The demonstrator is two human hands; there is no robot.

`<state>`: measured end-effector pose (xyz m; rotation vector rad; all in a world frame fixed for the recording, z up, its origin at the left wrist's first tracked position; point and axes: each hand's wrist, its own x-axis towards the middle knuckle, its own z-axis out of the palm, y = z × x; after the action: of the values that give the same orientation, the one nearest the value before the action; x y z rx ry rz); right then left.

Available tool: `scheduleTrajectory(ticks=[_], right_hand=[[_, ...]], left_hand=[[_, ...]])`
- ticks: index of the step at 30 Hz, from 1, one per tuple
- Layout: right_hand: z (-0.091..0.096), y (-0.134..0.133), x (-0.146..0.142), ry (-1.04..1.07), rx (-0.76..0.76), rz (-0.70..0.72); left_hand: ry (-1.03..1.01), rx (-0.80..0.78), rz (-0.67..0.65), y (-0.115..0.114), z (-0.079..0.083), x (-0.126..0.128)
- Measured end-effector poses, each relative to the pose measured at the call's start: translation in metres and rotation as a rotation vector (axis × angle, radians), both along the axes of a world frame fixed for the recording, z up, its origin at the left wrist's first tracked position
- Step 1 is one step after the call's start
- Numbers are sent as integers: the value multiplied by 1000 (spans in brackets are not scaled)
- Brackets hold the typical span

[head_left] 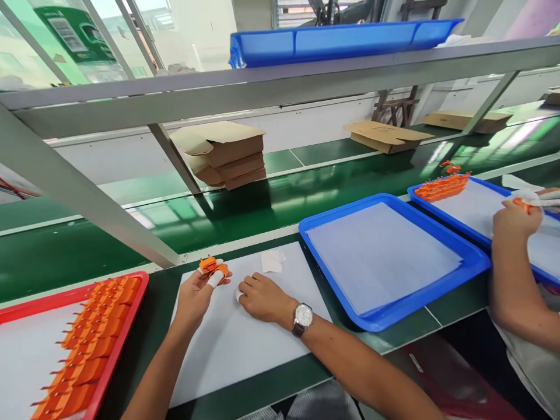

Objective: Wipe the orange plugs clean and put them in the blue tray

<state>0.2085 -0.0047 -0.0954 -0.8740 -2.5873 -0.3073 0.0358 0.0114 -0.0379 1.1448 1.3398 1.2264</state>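
My left hand (196, 294) is closed around small orange plastic parts (208, 264), raised over a white sheet (245, 350). White covers show on some of its fingers. Just to the right, my right hand (261, 297) hovers or rests above the same sheet with its fingers curled in; whatever they may hold is hidden. A watch is on that wrist. Beyond the right hand lie small white paper pieces (273, 261). Rows of similar orange parts with thin dark pins fill the right side of a red tray (142, 286) at the left.
A paper-lined blue tray (371, 324) lies to the right. Past it, a co-worker's hands (516, 219) handle an orange part over another blue tray (475, 233). A metal shelf frame (87, 192) crosses in front, carrying a blue tray (341, 45). Cardboard boxes (236, 154) stand behind the green surface.
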Motion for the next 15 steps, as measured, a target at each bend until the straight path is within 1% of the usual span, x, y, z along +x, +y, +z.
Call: scheduleTrajectory(ticks=[3,6,15], right_hand=[[0,-2,-1,-11,6,10],[1,-3,-1,-4,2,4],[12,-6,-1,-44,-71,11]], left_hand=[[-70,-32,-13,0,-13,4],[-120,-58,-22,-1,-22,5],[-104,-72,-12,-1,-25,-5]])
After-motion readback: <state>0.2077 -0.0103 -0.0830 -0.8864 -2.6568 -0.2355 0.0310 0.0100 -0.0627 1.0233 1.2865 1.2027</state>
